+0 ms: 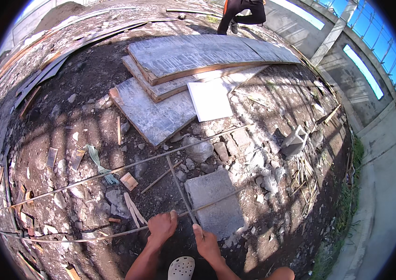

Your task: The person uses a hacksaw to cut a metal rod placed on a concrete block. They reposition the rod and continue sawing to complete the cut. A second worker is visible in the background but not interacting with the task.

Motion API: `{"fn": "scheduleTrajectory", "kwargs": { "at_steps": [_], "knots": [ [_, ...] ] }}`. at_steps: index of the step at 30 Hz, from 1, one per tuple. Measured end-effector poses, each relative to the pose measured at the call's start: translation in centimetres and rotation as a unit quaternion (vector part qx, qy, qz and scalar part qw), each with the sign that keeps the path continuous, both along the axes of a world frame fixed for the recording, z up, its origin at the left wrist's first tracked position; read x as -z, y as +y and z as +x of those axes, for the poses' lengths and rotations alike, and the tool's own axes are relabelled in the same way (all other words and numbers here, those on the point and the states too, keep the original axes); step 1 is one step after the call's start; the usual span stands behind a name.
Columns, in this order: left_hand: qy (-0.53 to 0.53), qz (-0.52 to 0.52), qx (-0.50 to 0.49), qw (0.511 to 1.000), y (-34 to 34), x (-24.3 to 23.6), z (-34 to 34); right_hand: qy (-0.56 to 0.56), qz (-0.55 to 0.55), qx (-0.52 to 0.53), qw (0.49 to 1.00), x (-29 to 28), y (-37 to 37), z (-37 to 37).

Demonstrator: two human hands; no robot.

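My left hand [163, 226] is closed on a long thin rod [90, 239] that runs across the ground and over a flat concrete block [216, 219]. My right hand [203, 242] grips a shorter thin rod [177, 179], its thumb on top. This shorter rod crosses the long one beside the block, just above my hands. Another long rod [81, 179] lies farther forward, roughly alongside the first. A pale clog [181, 268] shows between my forearms.
Stacked boards [207, 56] with a white panel [209, 102] lie ahead. Another person's legs [240, 14] show behind them. Rocks [199, 149], wood scraps and a hollow block [293, 142] are scattered around. A concrete wall [338, 70] and channel [375, 186] run along the right.
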State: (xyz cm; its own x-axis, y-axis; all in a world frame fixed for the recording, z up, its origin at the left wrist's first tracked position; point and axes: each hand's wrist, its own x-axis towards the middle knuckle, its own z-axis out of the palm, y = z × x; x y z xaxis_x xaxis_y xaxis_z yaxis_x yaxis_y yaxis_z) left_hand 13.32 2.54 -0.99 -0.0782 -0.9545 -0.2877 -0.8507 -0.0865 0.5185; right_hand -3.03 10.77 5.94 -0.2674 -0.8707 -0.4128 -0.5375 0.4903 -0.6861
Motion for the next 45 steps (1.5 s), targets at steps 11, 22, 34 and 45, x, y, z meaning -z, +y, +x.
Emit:
{"fn": "scheduleTrajectory", "kwargs": {
  "at_steps": [11, 22, 34, 45],
  "knots": [
    [0.004, 0.059, 0.218, 0.974, -1.3, -0.9, 2.4, -0.032, 0.035, 0.016, 0.999, 0.8, 0.3, -0.5],
    [-0.009, -0.084, 0.176, 0.981, 0.0, 0.9, 1.9, -0.035, -0.035, 0.005, 0.999, 0.4, 1.1, -0.1],
    [0.009, -0.104, 0.177, 0.979, 0.0, 1.6, 2.1, -0.062, 0.070, 0.067, 0.993, -2.1, 10.6, -1.8],
    [0.010, -0.113, 0.155, 0.981, 0.4, 1.9, 1.8, -0.007, 0.079, 0.031, 0.996, 0.3, 2.8, -2.1]
  ]
}}
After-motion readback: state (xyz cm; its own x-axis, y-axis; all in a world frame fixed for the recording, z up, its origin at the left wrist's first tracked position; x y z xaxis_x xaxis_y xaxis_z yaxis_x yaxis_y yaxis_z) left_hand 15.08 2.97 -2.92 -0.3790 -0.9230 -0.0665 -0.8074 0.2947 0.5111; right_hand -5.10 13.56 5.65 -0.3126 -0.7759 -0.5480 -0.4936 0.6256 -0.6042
